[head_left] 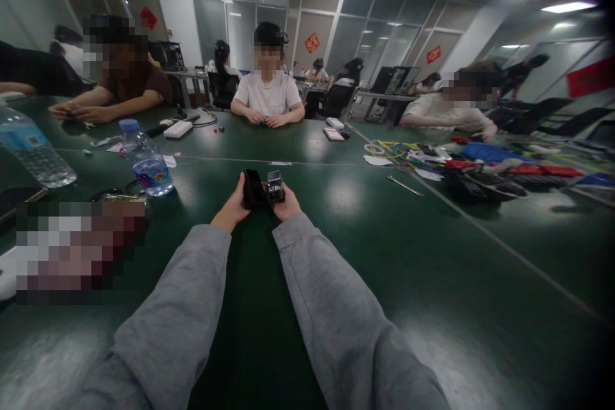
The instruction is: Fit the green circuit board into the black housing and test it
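Note:
My left hand [235, 201] is closed around a black, box-like case [251, 189] that stands upright above the green table [336, 256]. Close beside it, my right hand [289, 204] grips a small electronic device [274, 187] with a green circuit-board look and a shiny, light-coloured upper part. The two items are side by side, and I cannot tell whether they touch or are joined. Some fingers of both hands are hidden behind what they hold.
A water bottle [147, 160] stands to the left, with a larger bottle [33, 147] beyond it. A wrench [405, 186] lies to the right, near heaped cables and tools [500, 170]. White power-bank-like boxes [178, 129] lie farther back. A person [269, 90] sits opposite; others sit either side.

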Demonstrator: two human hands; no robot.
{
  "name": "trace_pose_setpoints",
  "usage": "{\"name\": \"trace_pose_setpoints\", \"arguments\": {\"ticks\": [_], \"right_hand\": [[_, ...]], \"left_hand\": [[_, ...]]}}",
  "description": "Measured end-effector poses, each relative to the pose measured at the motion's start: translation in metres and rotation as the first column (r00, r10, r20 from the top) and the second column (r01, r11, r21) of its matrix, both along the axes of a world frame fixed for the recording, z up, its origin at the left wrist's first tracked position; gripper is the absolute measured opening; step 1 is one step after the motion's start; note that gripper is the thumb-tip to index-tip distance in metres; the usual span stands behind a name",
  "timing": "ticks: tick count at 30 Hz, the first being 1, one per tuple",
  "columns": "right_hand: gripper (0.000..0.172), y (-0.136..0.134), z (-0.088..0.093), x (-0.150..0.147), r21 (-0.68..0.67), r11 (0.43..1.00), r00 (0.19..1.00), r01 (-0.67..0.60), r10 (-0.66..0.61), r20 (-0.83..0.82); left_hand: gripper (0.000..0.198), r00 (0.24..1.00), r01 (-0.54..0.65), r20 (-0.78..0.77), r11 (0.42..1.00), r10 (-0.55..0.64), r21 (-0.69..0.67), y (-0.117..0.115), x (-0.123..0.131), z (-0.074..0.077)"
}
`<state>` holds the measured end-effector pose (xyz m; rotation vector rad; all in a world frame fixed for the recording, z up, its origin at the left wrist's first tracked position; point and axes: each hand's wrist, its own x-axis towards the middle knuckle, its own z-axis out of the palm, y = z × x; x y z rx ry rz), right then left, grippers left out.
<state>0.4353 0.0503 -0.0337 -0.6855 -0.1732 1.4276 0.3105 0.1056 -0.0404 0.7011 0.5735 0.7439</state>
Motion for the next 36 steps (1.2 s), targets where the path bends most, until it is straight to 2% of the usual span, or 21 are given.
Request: {"name": "trace_pose_setpoints", "arguments": {"ticks": [3,7,10,13,16,20,24,26,27,29,31,33,34,36], "right_hand": [[0.036,0.004,0.002,-0.003,-0.070,0.996,0.998,0.052,-0.050,0.034],[0.028,0.015,0.007,-0.004,-0.139,0.959,0.961,0.248,-0.226,0.157],[0.016,0.022,0.012,-0.004,0.019,0.927,0.876,0.374,-0.360,0.322],[0.026,0.024,0.015,-0.008,0.176,0.920,0.817,0.349,-0.391,0.425],[0.036,0.021,0.016,-0.017,0.190,0.932,0.761,0.308,-0.361,0.539],[0.048,0.011,0.016,-0.027,0.255,0.914,0.619,0.316,-0.403,0.674],[0.060,0.006,0.012,-0.035,0.318,0.905,0.396,0.283,-0.412,0.821],[0.054,0.008,0.008,-0.039,0.318,0.912,0.309,0.259,-0.390,0.868],[0.048,0.010,0.005,-0.041,0.318,0.917,0.301,0.241,-0.382,0.874],[0.035,0.015,-0.001,-0.044,0.312,0.926,0.367,0.214,-0.372,0.853],[0.026,0.018,-0.007,-0.041,0.274,0.938,0.541,0.212,-0.346,0.767],[0.019,0.018,-0.011,-0.033,0.184,0.960,0.766,0.210,-0.278,0.580],[0.017,0.016,-0.012,-0.027,0.109,0.978,0.866,0.175,-0.206,0.456],[0.021,0.009,-0.012,-0.013,0.020,0.997,0.973,0.079,-0.081,0.218]], "left_hand": [[0.061,0.999,-0.023,-0.035,1.000,0.024,0.015,0.000,0.000,0.001],[0.065,0.995,-0.029,-0.097,0.999,0.031,0.023,-0.001,-0.001,0.001],[0.066,0.994,-0.017,-0.106,0.999,0.021,0.039,0.000,-0.001,0.000],[0.067,0.995,0.005,-0.099,0.998,0.000,0.059,0.000,-0.002,-0.001],[0.069,0.994,0.006,-0.105,0.998,0.001,0.064,0.001,-0.003,-0.002],[0.070,0.997,0.027,-0.074,0.995,-0.020,0.092,0.002,-0.002,-0.005],[0.059,0.999,0.015,-0.039,0.998,-0.013,0.055,0.003,-0.001,-0.008],[0.054,1.000,-0.008,-0.026,1.000,0.008,0.010,0.004,-0.001,-0.009],[0.053,1.000,-0.017,-0.019,1.000,0.017,-0.017,0.005,-0.001,-0.009],[0.052,0.999,-0.046,-0.011,0.996,0.045,-0.082,0.006,-0.002,-0.007],[0.052,0.997,-0.075,0.015,0.987,0.078,-0.143,0.006,-0.004,-0.005],[0.051,0.993,-0.088,0.068,0.980,0.102,-0.177,0.005,-0.005,-0.002],[0.050,0.990,-0.089,0.096,0.978,0.108,-0.186,0.005,-0.006,-0.001],[0.050,0.985,-0.084,0.134,0.977,0.112,-0.197,0.004,-0.007,0.001]]}}
